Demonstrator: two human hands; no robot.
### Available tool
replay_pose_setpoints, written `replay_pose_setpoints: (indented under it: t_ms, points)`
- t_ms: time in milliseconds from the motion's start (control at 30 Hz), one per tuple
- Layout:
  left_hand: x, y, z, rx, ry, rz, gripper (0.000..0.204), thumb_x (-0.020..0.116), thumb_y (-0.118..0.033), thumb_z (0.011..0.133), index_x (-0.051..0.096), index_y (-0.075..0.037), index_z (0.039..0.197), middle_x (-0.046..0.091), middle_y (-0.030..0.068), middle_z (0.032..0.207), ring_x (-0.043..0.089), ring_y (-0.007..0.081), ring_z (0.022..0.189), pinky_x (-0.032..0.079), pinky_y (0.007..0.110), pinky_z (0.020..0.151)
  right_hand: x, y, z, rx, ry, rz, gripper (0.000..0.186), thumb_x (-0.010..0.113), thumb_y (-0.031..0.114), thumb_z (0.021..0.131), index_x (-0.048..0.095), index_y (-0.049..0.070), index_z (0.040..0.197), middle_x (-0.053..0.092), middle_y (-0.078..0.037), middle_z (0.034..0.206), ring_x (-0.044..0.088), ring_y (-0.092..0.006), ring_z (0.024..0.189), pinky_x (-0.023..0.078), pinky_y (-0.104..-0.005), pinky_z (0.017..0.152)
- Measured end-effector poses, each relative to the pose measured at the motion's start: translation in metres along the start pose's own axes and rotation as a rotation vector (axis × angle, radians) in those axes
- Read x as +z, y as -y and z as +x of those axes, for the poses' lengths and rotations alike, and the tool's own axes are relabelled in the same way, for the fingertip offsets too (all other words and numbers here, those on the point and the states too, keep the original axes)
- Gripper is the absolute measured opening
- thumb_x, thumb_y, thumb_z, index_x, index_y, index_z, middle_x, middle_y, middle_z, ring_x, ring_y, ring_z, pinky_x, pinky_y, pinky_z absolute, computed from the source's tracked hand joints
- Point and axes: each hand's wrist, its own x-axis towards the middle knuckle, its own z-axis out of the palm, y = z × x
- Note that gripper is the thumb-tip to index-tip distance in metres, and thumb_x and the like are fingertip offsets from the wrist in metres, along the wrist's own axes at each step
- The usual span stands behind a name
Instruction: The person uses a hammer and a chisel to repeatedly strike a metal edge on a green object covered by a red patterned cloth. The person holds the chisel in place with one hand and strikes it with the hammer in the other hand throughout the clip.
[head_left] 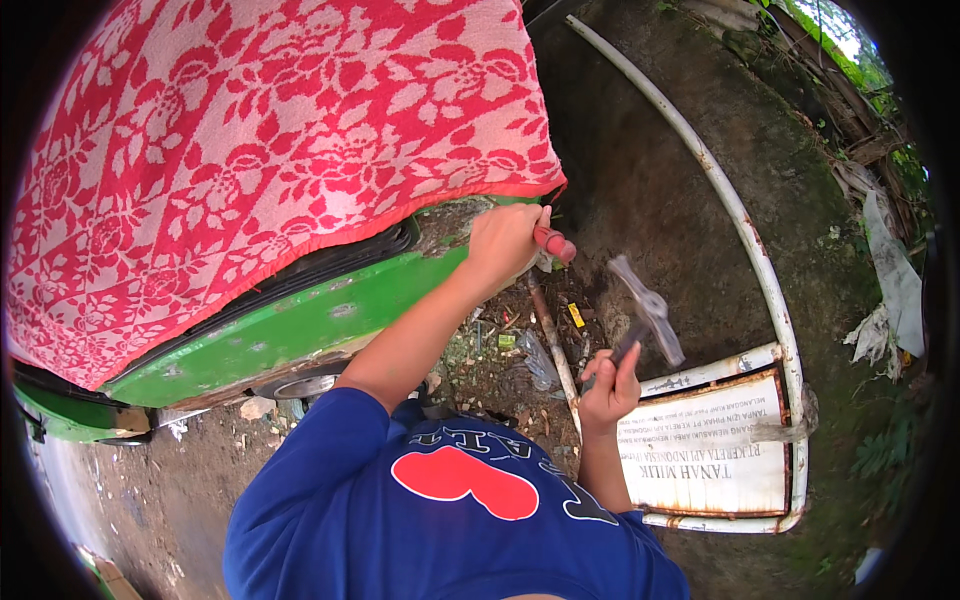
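Note:
My left hand (pixel 505 242) is closed around a tool with a rounded red handle (pixel 556 245). The handle's end sticks out to the right; the tool's other end is hidden by my fingers. That hand is at the bare, scraped corner of a green vehicle body (pixel 365 295), beneath the edge of a red and pink floral cloth (pixel 330 130). My right hand (pixel 610 388) grips the dark handle of a hammer (pixel 652 305). The hammer's metal head is raised, slightly blurred, and apart from the red handle.
A rusty white pipe frame (pixel 735 205) curves along the right and holds a white sign panel (pixel 705 445). Litter and stones (pixel 500 375) cover the ground below my hands, near a rusty pole (pixel 548 335). Part of a wheel (pixel 305 385) shows under the vehicle.

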Motion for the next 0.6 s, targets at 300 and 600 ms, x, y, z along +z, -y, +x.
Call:
replay_pose_setpoints:
  t_ms: [300, 600]
  points:
    - [0.005, -0.004, 0.003, -0.024, 0.030, -0.001, 0.031, 0.053, -0.031, 0.095, 0.064, -0.008, 0.077, 0.066, 0.0147, 0.074, 0.065, 0.0367, 0.072, 0.049, 0.049, 0.064, -0.002, -0.008, 0.007, 0.133, 0.123, -0.171, 0.049, 0.047, 0.001, 0.099, 0.040, 0.004, 0.147, 0.058, -0.007, 0.076, 0.049, -0.0108, 0.060, 0.047, -0.0256, 0.053]
    - [0.013, -0.007, 0.010, -0.041, 0.002, 0.039, 0.030, 0.054, -0.030, 0.095, 0.065, -0.009, 0.075, 0.067, 0.0141, 0.072, 0.066, 0.0361, 0.070, 0.050, 0.049, 0.063, 0.000, -0.008, 0.011, 0.272, 0.057, -0.067, 0.050, 0.048, 0.001, 0.098, 0.037, -0.002, 0.147, 0.056, -0.006, 0.076, 0.050, -0.0099, 0.061, 0.047, -0.0251, 0.053]
